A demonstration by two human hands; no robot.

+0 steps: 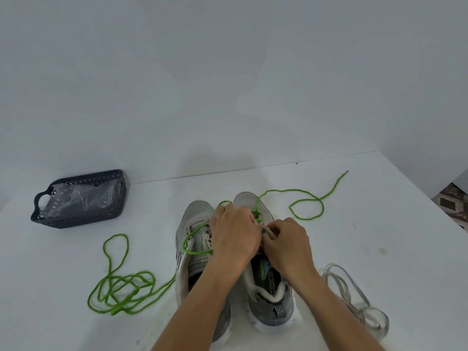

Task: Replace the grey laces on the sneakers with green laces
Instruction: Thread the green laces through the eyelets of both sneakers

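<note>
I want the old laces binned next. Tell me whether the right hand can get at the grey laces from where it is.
Probably yes. The grey laces lie loose on the table, just right of the right sneaker, with nothing between. But the right hand is busy at the eyelets and would have to let go first.

Two grey sneakers stand side by side on the white bench, toes pointing away. Both hands work over the right sneaker: the left hand lies across its eyelets, and the right hand pinches at the tongue with curled fingers. One green lace trails right from it; another loops off the left sneaker. Grey laces lie right. A dark basket holds clear plastic.
</note>
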